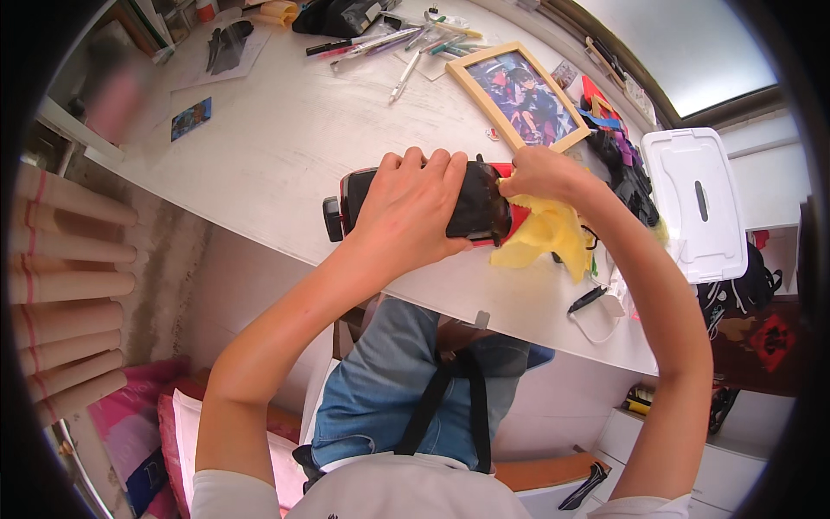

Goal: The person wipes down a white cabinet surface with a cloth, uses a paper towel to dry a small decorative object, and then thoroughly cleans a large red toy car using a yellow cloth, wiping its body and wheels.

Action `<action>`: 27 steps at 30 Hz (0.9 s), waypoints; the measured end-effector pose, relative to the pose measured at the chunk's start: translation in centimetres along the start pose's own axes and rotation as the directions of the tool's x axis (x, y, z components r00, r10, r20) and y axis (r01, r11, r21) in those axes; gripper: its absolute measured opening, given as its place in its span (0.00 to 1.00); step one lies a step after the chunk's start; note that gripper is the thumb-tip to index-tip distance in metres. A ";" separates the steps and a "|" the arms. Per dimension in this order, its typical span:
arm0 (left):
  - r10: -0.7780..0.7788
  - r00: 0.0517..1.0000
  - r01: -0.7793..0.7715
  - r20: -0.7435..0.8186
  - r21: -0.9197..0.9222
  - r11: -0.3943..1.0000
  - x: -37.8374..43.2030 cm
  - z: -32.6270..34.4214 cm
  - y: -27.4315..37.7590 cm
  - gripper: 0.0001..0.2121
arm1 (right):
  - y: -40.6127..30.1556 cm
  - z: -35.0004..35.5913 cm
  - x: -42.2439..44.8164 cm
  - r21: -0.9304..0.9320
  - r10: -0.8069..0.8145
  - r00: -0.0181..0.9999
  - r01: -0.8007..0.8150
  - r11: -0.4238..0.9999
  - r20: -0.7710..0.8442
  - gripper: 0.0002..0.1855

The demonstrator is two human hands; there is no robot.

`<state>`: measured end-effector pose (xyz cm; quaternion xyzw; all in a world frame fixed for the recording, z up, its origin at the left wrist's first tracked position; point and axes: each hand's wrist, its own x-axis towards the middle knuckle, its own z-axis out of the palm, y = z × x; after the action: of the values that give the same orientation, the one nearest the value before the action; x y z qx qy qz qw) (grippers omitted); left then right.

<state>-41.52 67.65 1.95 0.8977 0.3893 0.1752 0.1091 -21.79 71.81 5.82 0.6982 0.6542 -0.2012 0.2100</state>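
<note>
A red toy car with a black roof and windows [478, 201] lies on the white desk [285, 149] near its front edge. Across its roof lies my left hand [415, 201], fingers over the far side and thumb on the near side, holding it. At the car's right end my right hand [545, 172] pinches a crumpled yellow cloth [551, 233], which hangs over that end and spreads onto the desk. The cloth hides part of the car's red end. Just beyond my right hand is a wooden picture frame [480, 97] with an illustrated print.
Pens [405, 78] are scattered at the back, near a black pouch [337, 16]. A small picture card [191, 119] lies at the left. To the right are black and purple items [622, 162], a white lidded box [697, 201] and a black marker [587, 299] near the front edge.
</note>
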 end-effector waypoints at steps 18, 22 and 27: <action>0.030 0.997 -0.030 -0.076 0.009 1.000 -0.2 0.8 -0.6 0.39 | 1.0 0.9 -3.1 0.270 0.051 0.784 -0.274 0.923 0.619 0.21; 0.041 0.997 -0.040 -0.066 0.008 0.999 -0.2 0.5 -0.3 0.39 | 4.4 -0.2 -4.4 0.475 -0.004 0.985 -0.079 0.876 0.173 0.23; 0.026 0.999 -0.026 -0.024 -0.014 1.000 -0.1 -0.1 -0.3 0.39 | 4.7 1.1 -3.9 0.110 -0.074 0.740 0.197 0.974 -0.668 0.18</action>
<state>-41.80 67.79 1.88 0.8996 0.3778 0.1901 0.1085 -17.34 67.73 7.22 0.6899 0.7152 -0.0124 -0.1112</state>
